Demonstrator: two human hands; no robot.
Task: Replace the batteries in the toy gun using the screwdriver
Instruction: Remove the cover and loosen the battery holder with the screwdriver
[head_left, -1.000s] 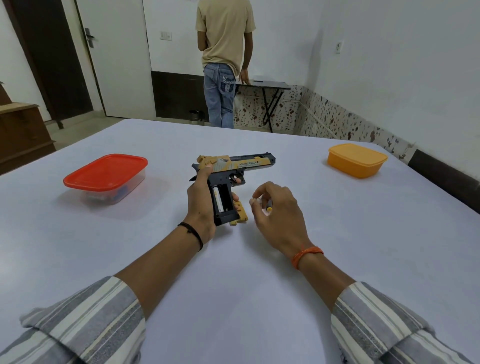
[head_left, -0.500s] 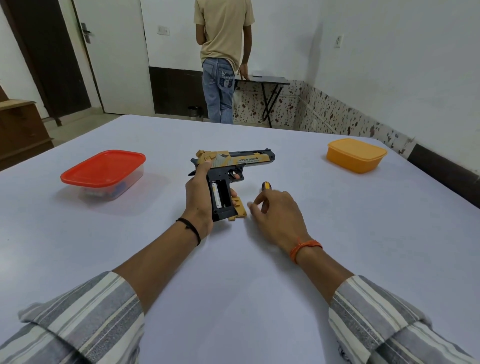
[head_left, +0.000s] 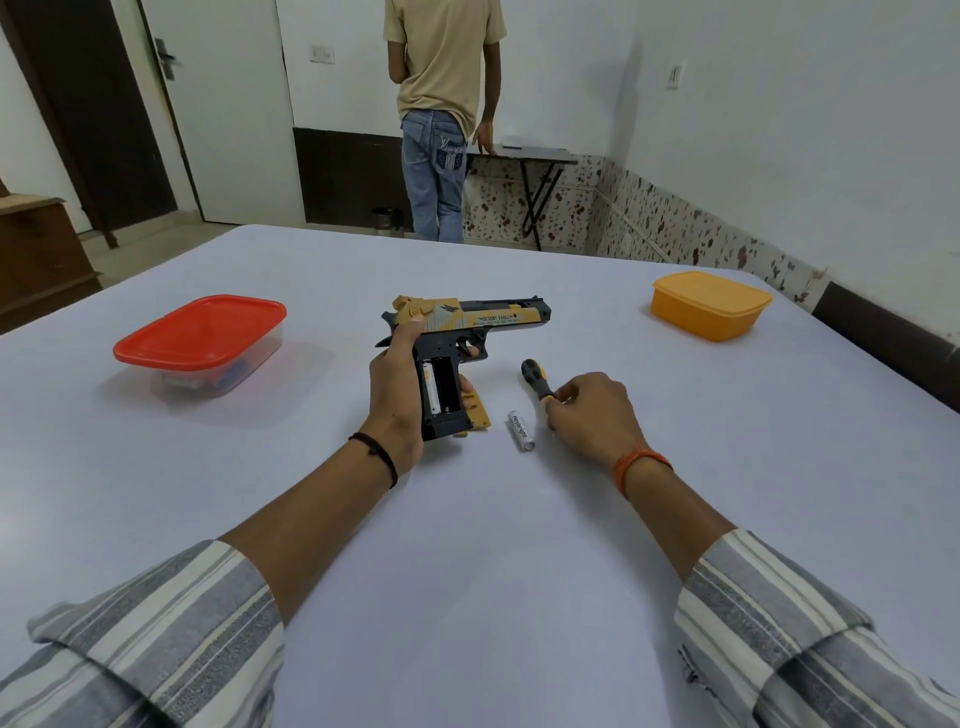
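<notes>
A black and tan toy gun (head_left: 467, 332) lies on its side on the white table, barrel pointing right. My left hand (head_left: 397, 395) grips its handle. The battery bay (head_left: 439, 389) in the handle is uncovered, with one white battery in its left slot and the right slot dark. A tan cover piece (head_left: 478, 413) lies against the handle's right side. A loose white battery (head_left: 521, 431) rests on the table just right of the gun. My right hand (head_left: 592, 415) pinches the lower end of a black and yellow screwdriver (head_left: 535, 376) that lies on the table.
A clear box with a red lid (head_left: 200, 338) stands on the table's left side, and an orange lidded box (head_left: 711, 304) stands at the far right. A person in a beige shirt (head_left: 444, 104) stands beyond the table by a small folding table (head_left: 524, 153).
My right hand slid to the right and back, uncovering the loose white battery on the table. The screwdriver now shows beyond its fingers. My left hand kept its hold on the gun.
</notes>
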